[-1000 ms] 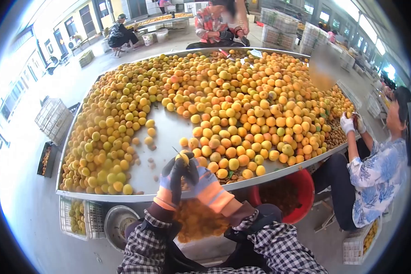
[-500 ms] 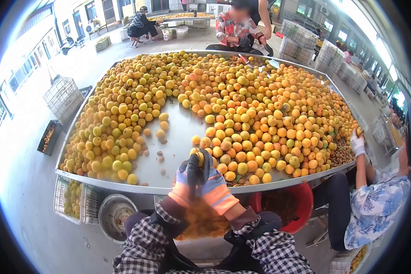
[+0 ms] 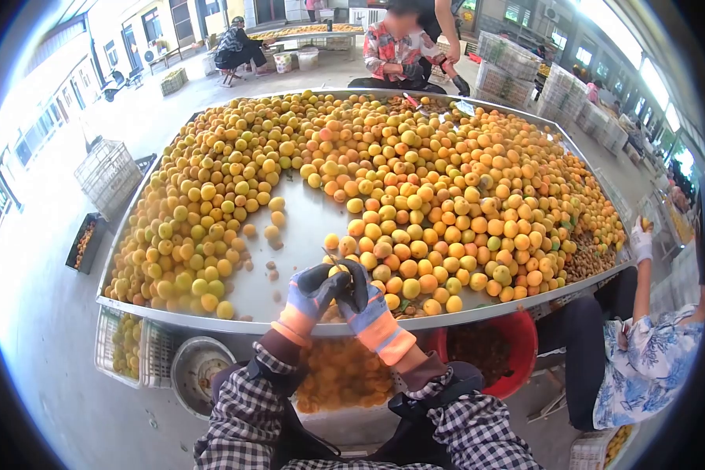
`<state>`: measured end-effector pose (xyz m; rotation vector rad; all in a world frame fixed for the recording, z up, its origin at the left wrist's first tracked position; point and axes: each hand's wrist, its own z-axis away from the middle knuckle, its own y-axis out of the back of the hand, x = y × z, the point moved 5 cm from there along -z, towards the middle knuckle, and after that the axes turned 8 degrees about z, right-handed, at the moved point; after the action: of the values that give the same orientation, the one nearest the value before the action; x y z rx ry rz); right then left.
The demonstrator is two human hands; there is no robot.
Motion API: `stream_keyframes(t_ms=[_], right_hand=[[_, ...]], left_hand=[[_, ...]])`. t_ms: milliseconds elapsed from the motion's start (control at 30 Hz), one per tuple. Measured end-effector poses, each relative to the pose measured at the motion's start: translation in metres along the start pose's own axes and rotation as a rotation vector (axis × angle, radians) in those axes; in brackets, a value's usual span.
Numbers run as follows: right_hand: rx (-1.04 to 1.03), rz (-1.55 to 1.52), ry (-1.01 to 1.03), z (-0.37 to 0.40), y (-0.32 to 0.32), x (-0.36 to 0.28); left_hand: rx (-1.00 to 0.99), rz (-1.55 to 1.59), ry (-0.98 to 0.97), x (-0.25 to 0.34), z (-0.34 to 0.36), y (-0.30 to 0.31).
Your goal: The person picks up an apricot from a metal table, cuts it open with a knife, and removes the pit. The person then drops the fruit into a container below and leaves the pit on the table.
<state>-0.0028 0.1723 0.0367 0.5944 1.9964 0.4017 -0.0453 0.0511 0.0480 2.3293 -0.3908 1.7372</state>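
In dark-palmed work gloves with orange and blue cuffs, my hands meet over the near edge of a metal table [image 3: 305, 205]. A yellow apricot [image 3: 338, 270] shows between the fingertips of my left hand [image 3: 309, 296] and my right hand [image 3: 362, 299]. Both sets of fingers are closed around it, hiding most of the fruit. A thin dark tip [image 3: 328, 254] pokes up beside the apricot; its kind is unclear. Heaped apricots [image 3: 415, 227] lie just beyond my hands. Below them, a container of orange fruit pieces [image 3: 345, 376] sits between my knees.
A red tub [image 3: 525, 345] with dark scraps stands under the table at right, a metal basin [image 3: 200, 384] and a white crate [image 3: 155, 352] at left. A co-worker in a patterned shirt [image 3: 650, 360] sits at right; another person [image 3: 395, 51] sits across the table.
My hands have spread slightly apart at the wrists, uncovering the fruit pieces below. The right-hand co-worker's gloved hand has moved outward from the table with a fruit.
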Motion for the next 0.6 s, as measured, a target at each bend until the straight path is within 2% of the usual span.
stream_keyframes(t_ms=[100, 167, 200, 267, 400, 467, 600], right_hand=[[0.027, -0.074, 0.024, -0.005, 0.007, -0.009], [-0.03, -0.258, -0.12, -0.004, 0.004, 0.002], [-0.031, -0.257, -0.121, -0.003, 0.003, 0.004], [-0.106, -0.585, -0.374, -0.002, -0.006, 0.017], [-0.14, -0.497, -0.371, -0.004, 0.002, 0.014], [0.004, -0.538, -0.216, -0.006, 0.006, 0.011], [-0.078, -0.528, -0.274, -0.007, 0.01, 0.004]], left_hand=[[-0.022, 0.054, 0.041, 0.0, 0.0, -0.002], [0.004, 0.143, 0.05, -0.002, 0.002, -0.004], [0.004, 0.145, 0.051, -0.004, 0.002, -0.004], [0.019, 0.119, 0.052, -0.007, 0.003, -0.002], [0.045, 0.247, 0.114, 0.0, 0.006, -0.008], [-0.046, 0.251, 0.237, -0.002, 0.006, -0.009], [0.004, 0.298, 0.213, -0.006, 0.008, -0.008]])
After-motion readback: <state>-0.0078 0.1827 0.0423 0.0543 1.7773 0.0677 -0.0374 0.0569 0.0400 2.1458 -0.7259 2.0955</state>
